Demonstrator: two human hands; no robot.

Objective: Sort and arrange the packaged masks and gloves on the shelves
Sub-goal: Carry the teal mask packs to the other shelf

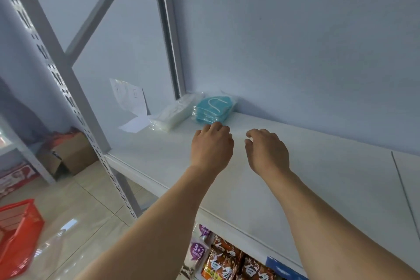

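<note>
Both hands empty right now, nothing gripped: the left hand (211, 145) hangs palm-down over the white shelf (318, 179) with its fingers loosely curled, and the right hand (264, 150) sits just beside it, fingers bent and relaxed too, holding nothing at all. Two bare forearms reach up from the bottom of the view and over the shelf's front edge. Below that edge, on the lower level, orange-brown snack packets (223, 261) stand in a row with a purple-and-white packet (198, 251) to their left. Off to the left on the tiled floor there's a red shopping basket (17, 236), and further back an open cardboard box (68, 154) beside the perforated grey upright (75, 107) of the rack. Now up past the fingers: just beyond the left hand's fingertips lies the stack of teal masks (212, 109) in clear wrapping, tucked near the back corner of the shelf. Whether the fingertips touch the stack, I cannot tell. Touching it on its left is a stack of white packets (172, 113), also in clear plastic, angled toward the corner post. Further left still, loose white paper sheets (131, 107) lean against the pale blue wall (295, 41) and spill onto the shelf.
</note>
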